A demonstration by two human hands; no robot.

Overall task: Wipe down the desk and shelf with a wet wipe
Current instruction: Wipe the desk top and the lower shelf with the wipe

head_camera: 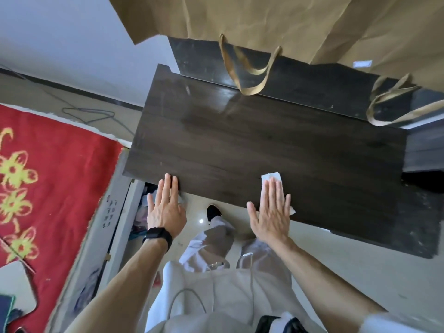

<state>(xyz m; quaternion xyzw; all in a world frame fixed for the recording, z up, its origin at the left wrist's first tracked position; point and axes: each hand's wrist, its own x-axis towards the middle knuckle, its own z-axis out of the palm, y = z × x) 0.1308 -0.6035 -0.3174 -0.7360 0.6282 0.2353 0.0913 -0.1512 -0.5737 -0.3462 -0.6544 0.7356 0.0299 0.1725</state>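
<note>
The dark wood desk top (252,145) fills the middle of the view. My right hand (271,212) lies flat, fingers together, pressing a white wet wipe (270,176) onto the desk near its front edge; the wipe shows past my fingertips and beside my little finger. My left hand (165,207), with a black watch on the wrist, rests flat with its fingertips on the desk's front left edge and holds nothing. A darker raised shelf (312,92) runs along the back of the desk.
Brown paper bags (264,22) with looped handles stand on the shelf and hang over its front. A red patterned rug (48,176) lies at the left. A cardboard box edge (105,224) sits beside the desk. Pale floor tiles (360,265) lie below.
</note>
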